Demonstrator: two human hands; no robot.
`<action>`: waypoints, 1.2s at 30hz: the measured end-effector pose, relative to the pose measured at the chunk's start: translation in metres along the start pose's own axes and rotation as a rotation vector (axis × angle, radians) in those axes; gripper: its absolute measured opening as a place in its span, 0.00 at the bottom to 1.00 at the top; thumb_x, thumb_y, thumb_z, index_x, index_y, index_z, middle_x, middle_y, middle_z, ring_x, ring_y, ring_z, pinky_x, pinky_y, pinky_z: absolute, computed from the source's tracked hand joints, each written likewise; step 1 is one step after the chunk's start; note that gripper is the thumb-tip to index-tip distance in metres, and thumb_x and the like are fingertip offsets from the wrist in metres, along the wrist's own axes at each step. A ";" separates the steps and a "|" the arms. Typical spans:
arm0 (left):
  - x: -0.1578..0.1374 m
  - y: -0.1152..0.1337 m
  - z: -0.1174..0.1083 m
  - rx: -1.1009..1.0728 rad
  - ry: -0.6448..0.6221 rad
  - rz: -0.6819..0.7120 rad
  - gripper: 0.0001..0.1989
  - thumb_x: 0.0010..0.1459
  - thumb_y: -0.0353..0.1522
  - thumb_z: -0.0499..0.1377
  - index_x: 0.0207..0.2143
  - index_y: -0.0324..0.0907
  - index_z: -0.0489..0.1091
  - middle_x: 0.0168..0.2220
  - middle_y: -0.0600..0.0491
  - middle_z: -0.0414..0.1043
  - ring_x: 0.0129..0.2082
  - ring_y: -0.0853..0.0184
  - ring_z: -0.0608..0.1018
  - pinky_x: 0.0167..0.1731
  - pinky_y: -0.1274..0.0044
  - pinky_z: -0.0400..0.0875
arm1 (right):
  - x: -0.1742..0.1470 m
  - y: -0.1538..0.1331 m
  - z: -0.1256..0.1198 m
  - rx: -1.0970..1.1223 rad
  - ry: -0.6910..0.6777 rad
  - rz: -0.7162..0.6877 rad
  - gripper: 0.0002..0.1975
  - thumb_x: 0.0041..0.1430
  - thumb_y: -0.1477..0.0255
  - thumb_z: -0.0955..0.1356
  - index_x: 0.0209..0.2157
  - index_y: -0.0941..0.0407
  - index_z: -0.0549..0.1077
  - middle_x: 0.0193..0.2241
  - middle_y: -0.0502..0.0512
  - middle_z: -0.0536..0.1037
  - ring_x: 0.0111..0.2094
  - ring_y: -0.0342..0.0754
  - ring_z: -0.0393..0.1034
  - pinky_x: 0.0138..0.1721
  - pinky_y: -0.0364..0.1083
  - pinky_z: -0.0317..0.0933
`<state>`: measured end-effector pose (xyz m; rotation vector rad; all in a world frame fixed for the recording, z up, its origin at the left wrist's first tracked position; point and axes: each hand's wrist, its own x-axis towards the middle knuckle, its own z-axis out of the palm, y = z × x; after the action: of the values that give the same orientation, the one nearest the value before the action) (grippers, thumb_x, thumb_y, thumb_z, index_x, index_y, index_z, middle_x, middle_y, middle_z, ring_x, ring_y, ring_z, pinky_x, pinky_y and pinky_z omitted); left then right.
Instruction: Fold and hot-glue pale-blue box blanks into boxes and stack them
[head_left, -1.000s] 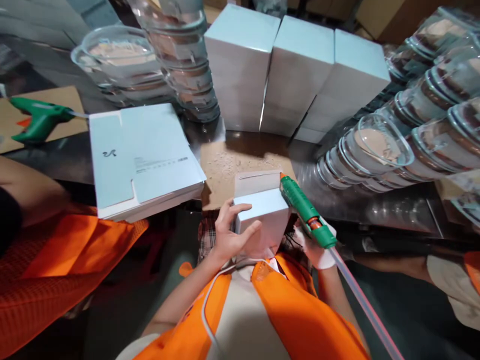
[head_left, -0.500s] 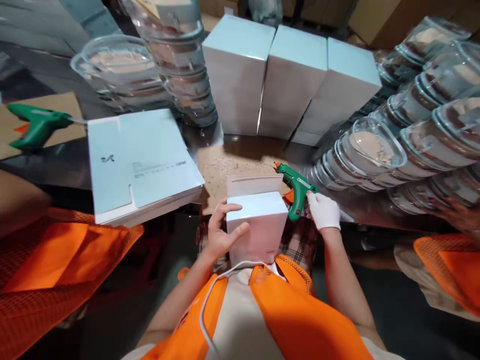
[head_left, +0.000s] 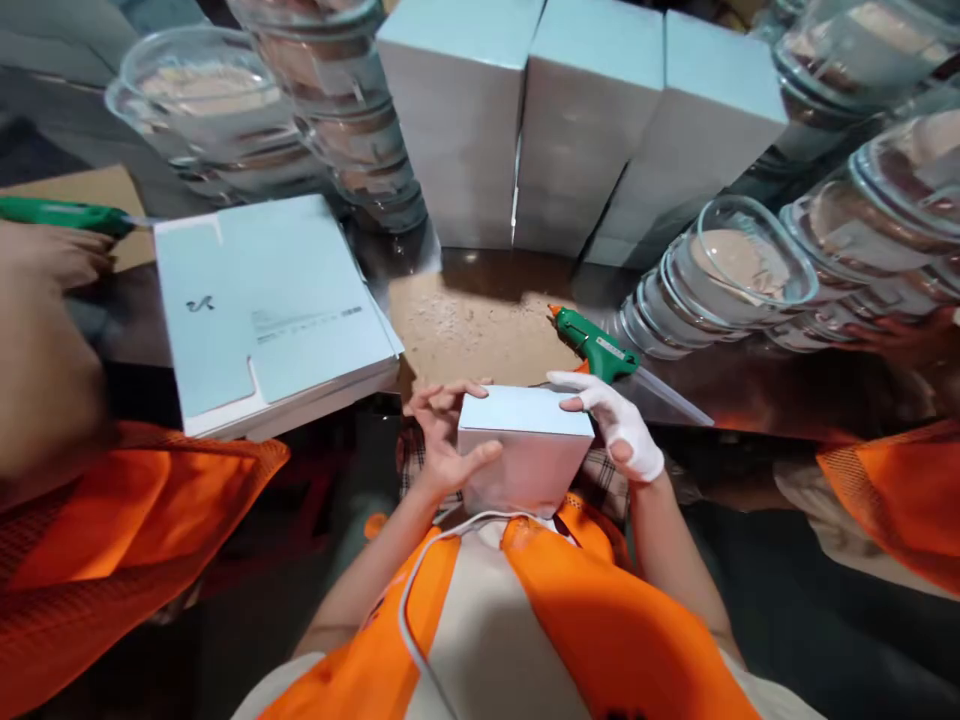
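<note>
A small white box [head_left: 525,465] rests against my lap, its upper face tilted up at me. My bare left hand [head_left: 448,440] grips its left side, thumb on the near face and fingers at the far edge. On the other side, my right hand [head_left: 621,430], in a white glove with bare thumb tip, holds the upper right corner. Just beyond that hand a green glue gun [head_left: 596,340] with an orange tip lies on the table, a clear glue stick [head_left: 671,395] out of its back. The far flap of the box is not visible.
Cardboard [head_left: 480,325] with glue crumbs lies ahead. Flat printed white boxes [head_left: 277,310] are stacked left; tall white boxes [head_left: 589,150] stand behind. Clear tubs [head_left: 742,260] are piled right and back left [head_left: 352,120]. A co-worker's hand [head_left: 71,255] at left holds another glue gun [head_left: 64,213].
My right hand has let go of the glue gun, leaving it on the table, and come left onto the box. The box's raised far flap is down. The left co-worker's hand has taken the other glue gun.
</note>
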<state>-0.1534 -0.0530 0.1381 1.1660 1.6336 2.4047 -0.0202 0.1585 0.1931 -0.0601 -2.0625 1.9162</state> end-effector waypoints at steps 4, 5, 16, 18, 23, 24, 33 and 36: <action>0.007 0.006 -0.006 0.169 -0.103 0.039 0.15 0.61 0.46 0.71 0.41 0.48 0.74 0.47 0.51 0.70 0.53 0.60 0.78 0.60 0.58 0.75 | 0.001 -0.014 -0.001 -0.333 -0.143 -0.213 0.23 0.62 0.53 0.77 0.55 0.47 0.80 0.64 0.62 0.75 0.65 0.58 0.71 0.66 0.60 0.65; 0.007 0.008 -0.006 0.185 -0.111 0.033 0.14 0.61 0.45 0.71 0.37 0.46 0.75 0.47 0.50 0.70 0.54 0.60 0.77 0.60 0.58 0.75 | 0.003 -0.016 0.001 -0.399 -0.170 -0.242 0.19 0.65 0.58 0.76 0.55 0.47 0.80 0.64 0.62 0.76 0.65 0.57 0.71 0.66 0.59 0.66; 0.028 0.031 -0.022 0.240 0.122 0.049 0.13 0.55 0.38 0.75 0.37 0.45 0.76 0.48 0.50 0.73 0.54 0.57 0.80 0.58 0.61 0.74 | -0.034 0.003 -0.001 -0.394 0.329 0.016 0.40 0.54 0.35 0.72 0.55 0.52 0.80 0.57 0.64 0.79 0.55 0.58 0.78 0.57 0.55 0.74; 0.036 0.037 -0.023 0.150 0.339 0.093 0.16 0.53 0.37 0.76 0.39 0.46 0.75 0.50 0.53 0.74 0.55 0.58 0.80 0.60 0.62 0.72 | -0.057 0.001 0.009 -0.378 0.332 0.192 0.35 0.58 0.35 0.69 0.41 0.54 0.83 0.38 0.59 0.84 0.38 0.53 0.80 0.44 0.50 0.77; 0.032 0.030 0.000 -0.039 0.598 -0.104 0.24 0.56 0.51 0.72 0.45 0.50 0.70 0.47 0.54 0.76 0.51 0.60 0.81 0.57 0.65 0.74 | -0.084 -0.024 0.036 -0.353 0.219 0.378 0.31 0.54 0.37 0.72 0.37 0.52 0.84 0.32 0.56 0.85 0.32 0.54 0.79 0.37 0.51 0.77; 0.028 0.029 0.002 0.026 0.551 -0.151 0.24 0.56 0.52 0.72 0.43 0.48 0.70 0.46 0.53 0.76 0.51 0.59 0.81 0.57 0.64 0.74 | -0.081 -0.035 0.034 -0.366 0.288 0.355 0.29 0.59 0.40 0.71 0.38 0.52 0.84 0.33 0.57 0.85 0.32 0.54 0.79 0.36 0.51 0.77; 0.047 0.072 -0.034 0.705 -0.578 0.059 0.47 0.45 0.56 0.76 0.64 0.51 0.70 0.58 0.43 0.80 0.57 0.41 0.81 0.67 0.45 0.65 | -0.006 -0.097 -0.026 -0.876 -0.483 -0.308 0.18 0.74 0.61 0.65 0.34 0.52 0.83 0.30 0.55 0.84 0.33 0.48 0.79 0.39 0.44 0.71; 0.042 0.056 -0.041 0.655 -0.595 -0.164 0.35 0.48 0.54 0.74 0.55 0.50 0.77 0.45 0.48 0.85 0.42 0.48 0.87 0.49 0.58 0.83 | 0.010 -0.089 -0.074 -0.859 -0.063 -0.414 0.17 0.72 0.55 0.68 0.50 0.49 0.82 0.46 0.58 0.86 0.47 0.54 0.81 0.52 0.51 0.74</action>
<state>-0.1860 -0.0946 0.1999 1.5281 2.1934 1.2395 0.0064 0.2234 0.2852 0.2148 -2.5322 0.7248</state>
